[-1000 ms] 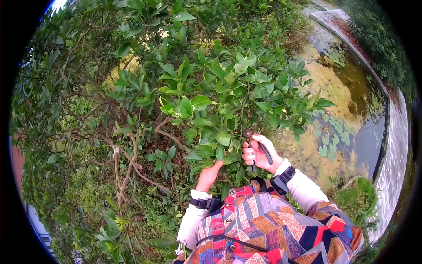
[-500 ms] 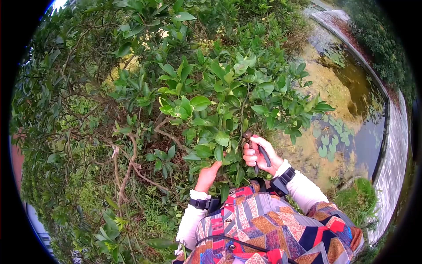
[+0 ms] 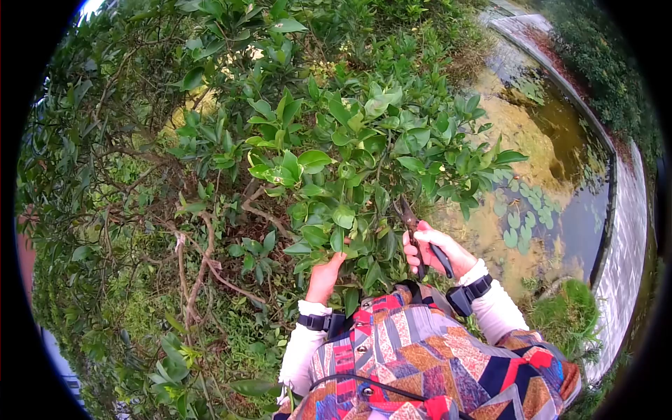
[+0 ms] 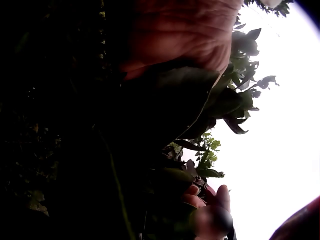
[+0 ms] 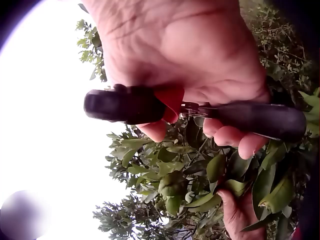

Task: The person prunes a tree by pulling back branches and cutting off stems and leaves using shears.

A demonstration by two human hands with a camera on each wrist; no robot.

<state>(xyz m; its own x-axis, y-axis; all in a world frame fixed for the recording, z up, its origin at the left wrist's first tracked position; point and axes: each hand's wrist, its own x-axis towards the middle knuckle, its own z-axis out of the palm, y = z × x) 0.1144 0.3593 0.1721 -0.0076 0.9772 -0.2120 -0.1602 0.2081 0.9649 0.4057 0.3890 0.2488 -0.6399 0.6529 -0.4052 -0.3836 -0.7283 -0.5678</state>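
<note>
Black-handled pruning shears [image 3: 408, 215] are gripped in my right hand [image 3: 448, 253], blades upward and parted beside the leafy branch [image 3: 381, 168]. The right wrist view shows the fingers of my right hand [image 5: 185, 55] curled round the dark handles [image 5: 260, 120], with a red part between them. My left hand [image 3: 323, 280] is lower left of the shears, thumb up against green leaves [image 3: 343, 215]; its other fingers are hidden by foliage. In the left wrist view a large dark leaf [image 4: 175, 95] covers part of my left hand [image 4: 185, 35].
Bare brown branches [image 3: 208, 245] spread through the bush on the left. A pond [image 3: 521, 203] with lily pads lies to the right, edged by a pale stone path [image 3: 630, 231]. A grass clump [image 3: 570, 315] grows near its lower edge.
My right hand and the shears have moved right and slightly down, away from the stem, and the blades now show parted. My left hand stays among the leaves; the view has shifted slightly.
</note>
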